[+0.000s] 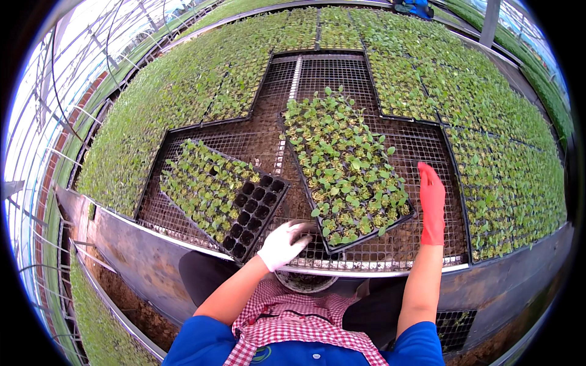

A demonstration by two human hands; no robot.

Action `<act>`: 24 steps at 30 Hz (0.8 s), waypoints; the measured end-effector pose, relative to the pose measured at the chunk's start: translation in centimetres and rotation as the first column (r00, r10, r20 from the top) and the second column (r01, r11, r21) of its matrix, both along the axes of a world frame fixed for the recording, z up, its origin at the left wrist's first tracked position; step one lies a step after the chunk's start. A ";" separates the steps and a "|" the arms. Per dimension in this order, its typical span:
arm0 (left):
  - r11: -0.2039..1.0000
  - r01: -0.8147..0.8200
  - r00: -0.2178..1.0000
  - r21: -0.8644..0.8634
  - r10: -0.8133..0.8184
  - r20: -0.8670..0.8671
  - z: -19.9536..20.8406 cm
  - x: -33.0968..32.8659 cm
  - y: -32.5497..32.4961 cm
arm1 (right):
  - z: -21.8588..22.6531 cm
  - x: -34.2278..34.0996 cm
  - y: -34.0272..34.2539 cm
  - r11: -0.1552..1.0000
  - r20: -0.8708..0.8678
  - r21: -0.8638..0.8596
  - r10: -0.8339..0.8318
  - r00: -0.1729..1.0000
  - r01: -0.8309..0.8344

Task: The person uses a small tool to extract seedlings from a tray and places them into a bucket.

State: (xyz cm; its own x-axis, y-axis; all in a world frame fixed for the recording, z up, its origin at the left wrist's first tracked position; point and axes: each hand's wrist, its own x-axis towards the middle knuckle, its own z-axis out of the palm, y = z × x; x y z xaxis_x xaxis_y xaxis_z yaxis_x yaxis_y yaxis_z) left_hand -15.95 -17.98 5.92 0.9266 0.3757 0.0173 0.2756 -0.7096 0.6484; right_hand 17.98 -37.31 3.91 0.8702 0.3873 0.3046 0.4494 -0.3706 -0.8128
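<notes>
My left hand (pixel 284 245), in a white glove, is at the bench's near edge between two black seedling trays. Its slightly blurred fingers point right, apart, with nothing visible in them. My right hand (pixel 431 204), in a red rubber glove, reaches over the wire mesh to the right of the larger tray, fingers stretched out and nothing in them. That seedling tray (pixel 345 168) is full of leafy green plants and lies tilted on the mesh. Left of it, a second seedling tray (pixel 204 186) holds plants on its left part, while several cells (pixel 253 210) on its right show dark and bare.
Seedling trays (pixel 195 85) packed with green plants border the exposed mesh (pixel 329 70) on the left, far and right sides. Below the bench edge (pixel 372 266) sits a round container (pixel 305 282). Another black tray (pixel 455 329) is low on the right. A post (pixel 490 21) rises at the far right.
</notes>
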 end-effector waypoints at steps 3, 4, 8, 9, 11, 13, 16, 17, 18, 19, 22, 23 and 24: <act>0.902 -0.115 0.993 -0.416 0.118 -0.019 -0.7 -1.4 -0.2 | -1.8 1.5 -2.5 0.968 -0.073 -0.237 -0.104 0.992 0.084; 0.898 -0.122 0.991 -0.422 0.132 -0.007 -1.3 -2.1 -0.2 | -0.8 1.3 -2.5 0.997 -0.105 0.035 -0.071 0.992 0.075; 0.627 -0.191 0.970 -0.756 0.238 -0.048 -4.7 -2.3 0.3 | 4.5 -1.4 -4.6 0.918 -0.105 0.396 0.007 0.994 0.036; 0.507 -0.195 0.969 -0.840 0.229 -0.086 -5.4 -1.6 0.1 | 5.7 -2.9 -5.8 0.923 -0.175 0.375 -0.021 0.984 0.086; 0.439 -0.196 0.968 -0.877 0.230 -0.101 -6.1 -0.8 0.1 | 4.9 -5.3 -6.8 0.758 -0.351 0.632 0.093 0.932 0.163; 0.248 -0.168 0.972 -0.954 0.205 -0.118 -7.7 0.8 -0.2 | 3.5 -8.2 -7.8 0.596 -0.533 0.731 0.194 0.824 0.333; 0.085 -0.148 0.970 -0.985 0.205 -0.129 -7.7 2.1 -1.0 | 1.3 -13.6 -7.8 0.610 -0.750 0.623 0.289 0.595 0.490; 0.029 -0.126 0.969 -0.992 0.218 -0.117 -8.1 2.6 -1.3 | -0.2 -14.4 -8.5 0.647 -0.796 0.586 0.348 0.495 0.487; 0.009 -0.133 0.952 -0.991 0.280 -0.125 -9.5 3.2 -1.5 | -1.7 -15.2 -8.9 0.688 -0.831 0.551 0.401 0.385 0.472; 0.004 -0.126 0.952 -0.992 0.282 -0.120 -9.7 3.6 -1.6 | -2.8 -15.5 -9.1 0.703 -0.850 0.525 0.458 0.259 0.480; 0.069 -0.124 0.892 -0.990 0.446 -0.080 -9.7 4.3 -1.9 | -3.6 -17.3 -7.9 0.773 -0.863 0.446 0.505 -0.011 0.451; 0.097 -0.148 0.888 -0.984 0.451 -0.090 -9.9 4.5 -1.7 | -3.3 -17.8 -6.9 0.816 -0.896 0.405 0.444 0.001 0.413; 0.086 -0.145 0.881 -0.986 0.465 -0.089 -9.7 4.6 -1.8 | -3.1 -18.0 -6.1 0.844 -0.906 0.394 0.423 0.001 0.363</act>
State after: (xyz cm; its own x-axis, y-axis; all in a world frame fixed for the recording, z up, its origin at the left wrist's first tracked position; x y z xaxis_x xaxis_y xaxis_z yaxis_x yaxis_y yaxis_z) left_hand -11.31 -19.76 -3.74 0.7541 0.4780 -0.4504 0.0537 0.6386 0.7676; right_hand -0.06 -43.43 0.85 0.4250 0.5946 -0.6825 -0.8916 0.1447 -0.4291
